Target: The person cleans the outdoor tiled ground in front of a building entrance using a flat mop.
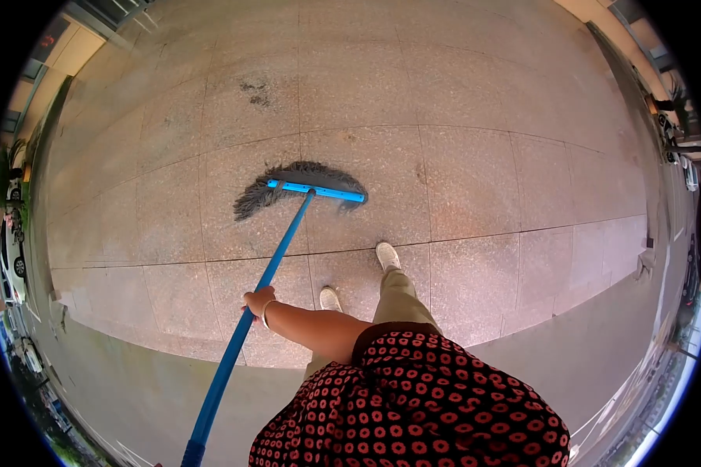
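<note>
One hand shows clearly: the right hand [258, 301], on the near side of the mop head [319, 191], fingers curled closed around the blue pole [285, 244]. The left hand is out of view; its grip cannot be told. Mop head lies on the paving [475, 183], ahead of both shoes; its dark fringe [253, 200] spreads past the left end of the blue bar. Right shoe [387, 255] is the nearer to the mop head, left shoe [329, 299] farther back. Dark marks [255, 94] lie beyond it.

Risks, as judged: the fringe looks uneven about the bar, so a hard push or a twist of the pole could fold strands under or let the bar scrape. Pulling the mop head straight back could bump the right shoe. Loose strands could snag at a paving joint.
</note>
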Action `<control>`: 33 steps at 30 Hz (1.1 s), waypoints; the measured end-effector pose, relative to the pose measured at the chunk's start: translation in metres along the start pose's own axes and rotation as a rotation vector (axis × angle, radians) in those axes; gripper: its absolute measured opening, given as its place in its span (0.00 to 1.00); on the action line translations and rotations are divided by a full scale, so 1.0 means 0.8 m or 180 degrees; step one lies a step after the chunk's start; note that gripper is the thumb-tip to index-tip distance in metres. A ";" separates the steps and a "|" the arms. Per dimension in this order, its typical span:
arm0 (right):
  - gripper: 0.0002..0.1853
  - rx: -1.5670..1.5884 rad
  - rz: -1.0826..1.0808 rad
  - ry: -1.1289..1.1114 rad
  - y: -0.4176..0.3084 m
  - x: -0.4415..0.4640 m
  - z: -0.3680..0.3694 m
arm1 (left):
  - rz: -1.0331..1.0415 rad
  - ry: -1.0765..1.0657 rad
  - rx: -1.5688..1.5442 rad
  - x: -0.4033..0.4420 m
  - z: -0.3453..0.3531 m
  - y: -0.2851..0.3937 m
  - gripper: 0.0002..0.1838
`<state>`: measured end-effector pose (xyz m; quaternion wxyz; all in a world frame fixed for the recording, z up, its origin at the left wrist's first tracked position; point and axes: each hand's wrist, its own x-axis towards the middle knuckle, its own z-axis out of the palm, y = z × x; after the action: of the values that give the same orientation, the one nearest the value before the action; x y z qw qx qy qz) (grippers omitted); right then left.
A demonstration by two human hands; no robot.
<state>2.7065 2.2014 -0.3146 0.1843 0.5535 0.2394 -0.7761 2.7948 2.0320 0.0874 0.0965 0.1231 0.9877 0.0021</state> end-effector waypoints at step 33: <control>0.38 0.3886 -0.2338 0.1035 -0.236 -0.102 -0.751 | 0.4559 -0.1882 0.0412 0.187 0.188 0.637 0.20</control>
<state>3.0914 2.7033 -0.3691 -0.4672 0.5499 -0.0414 -0.6911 2.8052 2.5594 -0.0740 0.3236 0.7321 0.5988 -0.0267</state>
